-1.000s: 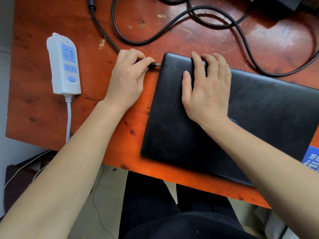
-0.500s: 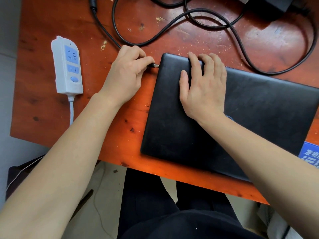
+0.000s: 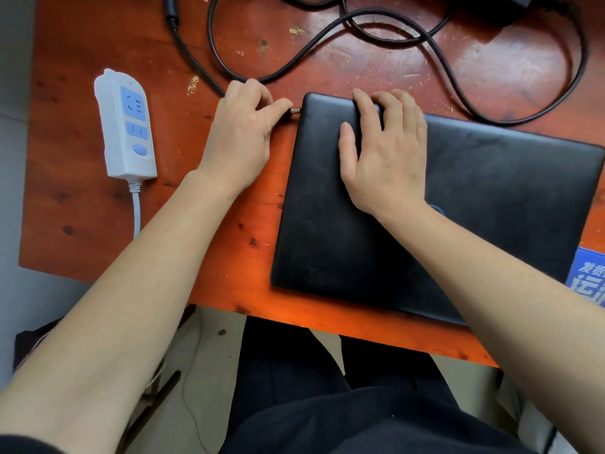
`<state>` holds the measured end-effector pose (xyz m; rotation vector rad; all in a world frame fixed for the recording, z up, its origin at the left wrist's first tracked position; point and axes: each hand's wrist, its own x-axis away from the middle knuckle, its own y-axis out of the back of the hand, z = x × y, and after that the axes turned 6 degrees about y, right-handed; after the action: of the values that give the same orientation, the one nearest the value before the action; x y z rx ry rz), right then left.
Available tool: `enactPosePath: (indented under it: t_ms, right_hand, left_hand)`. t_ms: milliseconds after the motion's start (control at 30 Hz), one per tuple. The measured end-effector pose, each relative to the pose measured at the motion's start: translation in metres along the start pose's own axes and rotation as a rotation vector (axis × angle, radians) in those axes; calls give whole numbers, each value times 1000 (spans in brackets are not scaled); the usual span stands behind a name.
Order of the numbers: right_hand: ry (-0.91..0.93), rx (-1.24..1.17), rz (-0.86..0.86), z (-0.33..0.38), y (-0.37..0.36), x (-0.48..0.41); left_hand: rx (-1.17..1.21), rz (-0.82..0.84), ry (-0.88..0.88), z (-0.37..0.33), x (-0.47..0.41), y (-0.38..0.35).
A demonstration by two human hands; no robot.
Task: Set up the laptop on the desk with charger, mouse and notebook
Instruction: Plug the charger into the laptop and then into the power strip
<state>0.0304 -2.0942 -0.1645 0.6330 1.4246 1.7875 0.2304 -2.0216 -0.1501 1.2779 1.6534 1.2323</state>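
A closed black laptop (image 3: 474, 217) lies on the red-brown wooden desk (image 3: 82, 208), its near edge at the desk's front. My left hand (image 3: 240, 139) pinches the charger plug (image 3: 295, 111), whose metal tip meets the laptop's left side near the far corner. My right hand (image 3: 383, 158) lies on the lid, fingers curled over the far edge. The black charger cable (image 3: 327, 44) loops across the back of the desk to the power brick (image 3: 494, 4) at the top right.
A white and blue power strip (image 3: 126, 126) lies at the desk's left, its white cord dropping over the front edge. A blue printed item (image 3: 587, 276) shows at the right edge. My dark-clothed legs are below the desk.
The hands have kept their hold on the plug and the lid. The plug tip stays at the laptop's left side; only the view has shifted slightly.
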Motion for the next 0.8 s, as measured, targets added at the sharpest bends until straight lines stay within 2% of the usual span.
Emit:
enactPosePath:
  t_ms: [200,367,467,600,800]
  right_hand:
    - [-17,6,-40,-1,0,-1]
    - [-44,73,-45,2,-3,1]
    - [-188,143,-14,5,-1,4]
    - [-383,92,19,24,-5,6]
    - [-492,173,-35,47,-14,-3]
  left_hand:
    - [44,-42,-45,11,3,-9]
    - [174,-71,-37,19,2,-11]
    - [240,-83,-76,26,-1,-11]
    - [241,-91,-127,37,-5,-15]
    - [272,-93,-137,41,-6,-20]
